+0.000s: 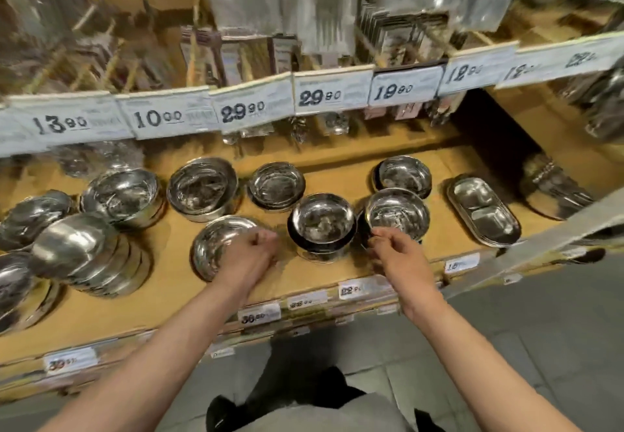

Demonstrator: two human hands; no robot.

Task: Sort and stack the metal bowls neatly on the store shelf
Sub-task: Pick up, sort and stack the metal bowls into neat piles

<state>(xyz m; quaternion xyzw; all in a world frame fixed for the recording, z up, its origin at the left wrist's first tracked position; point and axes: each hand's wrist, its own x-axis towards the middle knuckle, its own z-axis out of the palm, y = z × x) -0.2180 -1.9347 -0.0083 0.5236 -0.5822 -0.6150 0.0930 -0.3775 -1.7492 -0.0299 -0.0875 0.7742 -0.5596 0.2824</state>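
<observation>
Several steel bowls stand on the wooden shelf [162, 283]. My left hand [248, 254] has its fingers curled at the right rim of a wide shallow bowl [212, 246] near the shelf front and seems to grip it. My right hand [395, 251] pinches the near rim of a small deep bowl [398, 213] that tops a short stack. Between my hands stands another stack of small bowls [322, 220]. Behind are further stacks: one at the back right [405, 175], a small one in the middle [277, 185] and two larger ones [202, 188] [123, 195].
A leaning pile of shallow bowls [87, 259] lies at the left. Stacked oval divided trays [483, 212] sit at the right. Price tags [253, 109] line the upper shelf edge, with packaged goods hanging above. Grey floor lies below the shelf.
</observation>
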